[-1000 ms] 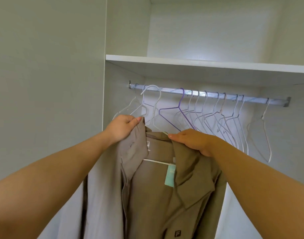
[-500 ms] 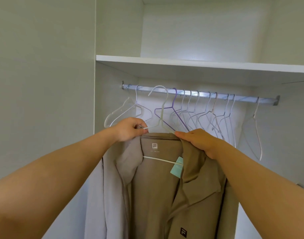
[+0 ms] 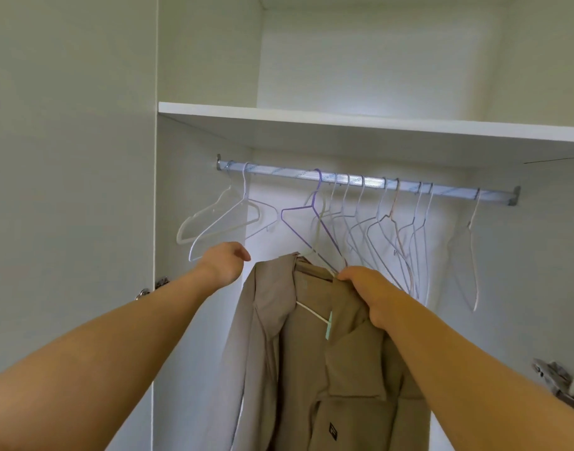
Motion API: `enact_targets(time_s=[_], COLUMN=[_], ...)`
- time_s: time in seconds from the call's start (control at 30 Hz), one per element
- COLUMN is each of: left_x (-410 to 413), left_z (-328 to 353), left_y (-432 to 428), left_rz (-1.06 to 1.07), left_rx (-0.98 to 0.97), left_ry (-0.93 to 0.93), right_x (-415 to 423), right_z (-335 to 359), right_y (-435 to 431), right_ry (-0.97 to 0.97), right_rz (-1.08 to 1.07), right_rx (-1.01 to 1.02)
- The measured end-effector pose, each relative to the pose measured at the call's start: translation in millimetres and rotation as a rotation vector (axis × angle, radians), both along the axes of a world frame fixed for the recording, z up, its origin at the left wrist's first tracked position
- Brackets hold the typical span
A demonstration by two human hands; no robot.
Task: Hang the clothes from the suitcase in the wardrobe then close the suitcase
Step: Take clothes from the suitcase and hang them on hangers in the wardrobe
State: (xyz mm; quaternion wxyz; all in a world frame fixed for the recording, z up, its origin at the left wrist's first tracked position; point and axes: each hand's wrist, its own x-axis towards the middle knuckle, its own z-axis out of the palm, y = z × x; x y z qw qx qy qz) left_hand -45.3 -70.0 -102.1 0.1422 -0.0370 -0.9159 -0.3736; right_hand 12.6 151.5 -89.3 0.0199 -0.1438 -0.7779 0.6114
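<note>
A beige-brown jacket (image 3: 315, 369) hangs on a white hanger (image 3: 318, 245) below the wardrobe rail (image 3: 370, 183); whether the hook is over the rail is unclear. My right hand (image 3: 367, 291) grips the jacket's right collar near the hanger. My left hand (image 3: 225, 260) is off the garment, to the left of its shoulder, fingers loosely curled and holding nothing. A teal tag (image 3: 328, 327) shows inside the collar. The suitcase is out of view.
Several bare wire hangers, one purple (image 3: 311, 216), crowd the rail's middle and right; two white ones (image 3: 214, 222) hang at the left. A white shelf (image 3: 344, 120) runs above the rail. Door hinges (image 3: 556, 382) show at the lower right and the left edge.
My left hand has let go of the jacket's left collar and moved off to the left. The jacket and its hanger have risen towards the rail, among the other hangers.
</note>
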Motion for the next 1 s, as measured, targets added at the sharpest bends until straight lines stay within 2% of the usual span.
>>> enact_targets(time_s=[0.23,0.4,0.63,0.8,1.0], left_x=[-31.6,-86.2,-176.2,-236.2,-265.2], left_z=[10.3,18.1,40.3,44.4,39.5], left_y=[-15.5,-34.2,-56.1,-61.6,-50.2], left_rz=[0.049,0.048,0.078,-0.040,-0.163], left_rx=[-0.042,-0.113,-0.287,-0.334,-0.324], left_ry=[0.039,0.067,0.099,0.054,0.263], right_x=[-43.5,-86.3,-175.1,-242.3,-299.1], right_z=[5.2,14.9,48.0,65.6,57.9], right_y=[-32.5,-57.7,-90.7,-112.5,-126.2], right_ry=[-0.063,0.028,0.139,0.174,0.106], right_rz=[0.014,-0.008,-0.043,-0.090,-0.090], right_rx=[-0.069,-0.195,-0.230,-0.184,0.076])
